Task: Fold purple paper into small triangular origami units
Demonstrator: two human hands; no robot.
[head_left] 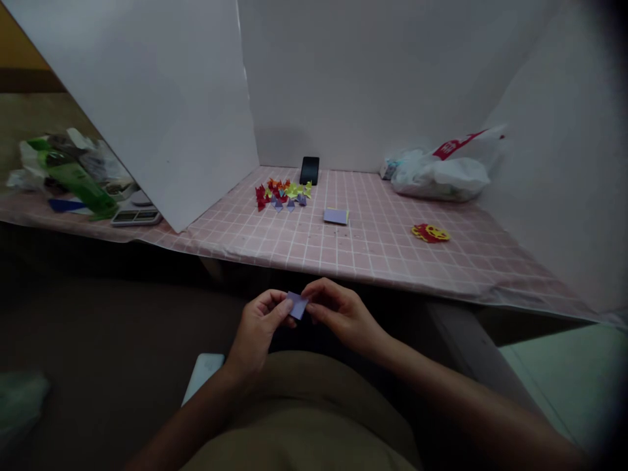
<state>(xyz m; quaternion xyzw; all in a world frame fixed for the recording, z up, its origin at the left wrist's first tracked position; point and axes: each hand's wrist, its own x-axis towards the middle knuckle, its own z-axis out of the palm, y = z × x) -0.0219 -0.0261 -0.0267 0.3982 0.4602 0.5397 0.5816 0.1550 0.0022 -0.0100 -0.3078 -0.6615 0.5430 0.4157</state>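
Observation:
A small lavender square of paper (297, 305) is held over my lap, below the table's front edge. My left hand (262, 320) pinches its left side between thumb and fingers. At the paper's right edge, the thumb and forefinger of my right hand (341, 314) close on it. On the table lies a stack of paper squares (336, 216), lavender on top with a yellowish edge showing. Farther back to its left sits a cluster of small folded paper pieces (282, 191) in red, orange, yellow and lavender.
A black phone (309, 171) leans at the back wall. White plastic bags (441, 173) stand at the back right, with red and yellow cut-out shapes (430, 233) nearer. Left of the white panel (161, 98) are a green bottle (81, 180) and a scale (137, 217). A pale flat object (203, 374) lies by my left forearm.

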